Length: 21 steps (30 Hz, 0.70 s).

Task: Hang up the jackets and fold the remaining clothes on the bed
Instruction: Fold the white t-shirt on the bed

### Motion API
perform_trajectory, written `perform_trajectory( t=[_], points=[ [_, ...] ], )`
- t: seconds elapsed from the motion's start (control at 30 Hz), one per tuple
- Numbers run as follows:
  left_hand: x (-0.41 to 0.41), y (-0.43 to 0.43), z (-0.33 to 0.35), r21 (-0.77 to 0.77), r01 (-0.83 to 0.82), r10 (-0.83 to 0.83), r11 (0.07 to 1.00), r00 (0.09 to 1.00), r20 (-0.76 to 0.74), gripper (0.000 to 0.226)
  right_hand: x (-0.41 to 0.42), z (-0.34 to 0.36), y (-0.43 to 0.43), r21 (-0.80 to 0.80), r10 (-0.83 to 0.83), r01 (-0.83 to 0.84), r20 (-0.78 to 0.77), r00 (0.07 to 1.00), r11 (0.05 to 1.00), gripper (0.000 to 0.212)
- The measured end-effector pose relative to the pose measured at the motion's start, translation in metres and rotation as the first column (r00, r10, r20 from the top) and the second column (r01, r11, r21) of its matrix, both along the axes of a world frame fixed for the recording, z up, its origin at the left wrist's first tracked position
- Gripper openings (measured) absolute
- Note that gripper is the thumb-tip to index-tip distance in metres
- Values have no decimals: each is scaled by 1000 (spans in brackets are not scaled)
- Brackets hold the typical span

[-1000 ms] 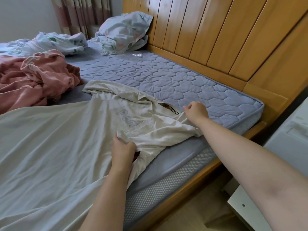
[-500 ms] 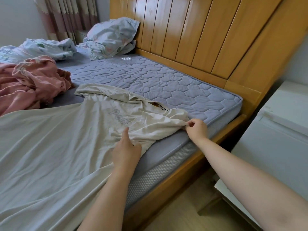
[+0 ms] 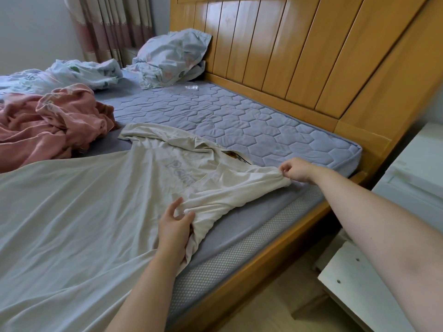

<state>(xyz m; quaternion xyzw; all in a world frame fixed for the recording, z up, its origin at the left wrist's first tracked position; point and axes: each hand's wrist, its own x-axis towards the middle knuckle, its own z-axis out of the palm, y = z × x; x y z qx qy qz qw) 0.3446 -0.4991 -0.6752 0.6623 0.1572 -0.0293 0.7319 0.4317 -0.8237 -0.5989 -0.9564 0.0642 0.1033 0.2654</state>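
place: home bedroom | evidence: quilted mattress (image 3: 239, 121), wooden headboard (image 3: 287, 56), pillow (image 3: 170, 53), curtains (image 3: 112, 22)

Daylit bedroom: a bed (image 3: 259, 267) with a tall wooden headboard (image 3: 299, 56), striped curtains (image 3: 115, 25) beside a pale wall (image 3: 31, 32), a white nightstand (image 3: 419, 164), light wooden floor (image 3: 271, 307).

Only one partly readable text: a pale grey print (image 3: 178, 170) on the chest of the cream shirt (image 3: 96, 212), in big letters. "Pa" is clear, but the following letters run into a fold and can't be confirmed. The neck label (image 3: 236, 156) inside the collar is brown-orange with dark marks, too small to read. The pink garment (image 3: 48, 125) has a pale band with possible lettering, unreadable.
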Motion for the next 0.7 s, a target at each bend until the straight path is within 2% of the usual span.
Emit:
perform_trajectory(
  t=[0.07, 0.13, 0.2, 0.23, 0.27, 0.3, 0.37, 0.43, 0.47, 0.53, 0.6, 0.63, 0.7],
  points=[
    [2, -4, 2, 70, 79, -80, 994, 997, 10, 44, 4, 9, 12, -256, 86, -91, -29, 996, 962, 38],
    [1, -10, 5, 108, 207, -209, 972, 978, 14, 46, 8, 13, 31, -545, 98, -98, -29, 995, 833, 32],
    [-1, -12, 7, 159, 331, -336, 930, 942, 5, 51, 14, 8, 45, -718, 28, 16, 49, 998, 696, 22],
    [-2, -13, 8, 188, 381, -388, 905, 922, 0, 53, 15, 3, 50, -733, -32, 99, 104, 994, 673, 23],
    [-3, -13, 9, 195, 403, -411, 894, 911, 3, 54, 15, -1, 54, -714, -68, 166, 163, 984, 681, 27],
    [-3, -13, 10, 167, 386, -394, 907, 919, 19, 54, 15, -4, 57, -635, -67, 213, 246, 967, 742, 28],
    [-1, -12, 11, -1, 231, -231, 973, 973, 21, 48, 17, -6, 69, -316, -64, 209, 413, 908, 926, 26],
    [2, -10, 11, -156, 86, -95, 984, 994, -50, 41, 21, -7, 87, -15, -88, 102, 397, 914, 995, 24],
    [2, -10, 13, -194, 46, -63, 980, 994, -84, 38, 23, -7, 96, 39, -56, 46, 333, 941, 998, 24],
    [4, -11, 16, -261, -23, -16, 965, 989, -149, 27, 26, -10, 114, 19, 31, -35, 159, 987, 999, 37],
    [5, -14, 19, -303, -72, 12, 950, 981, -195, 19, 32, -14, 125, -72, 78, -74, 52, 996, 995, 49],
    [5, -15, 20, -309, -80, 21, 948, 982, -188, 17, 37, -16, 127, -116, 97, -93, 30, 995, 989, 41],
    [5, -16, 21, -308, -89, 60, 947, 993, -101, 17, 45, -13, 132, -185, 138, -133, 10, 990, 974, 12]
  ],
)
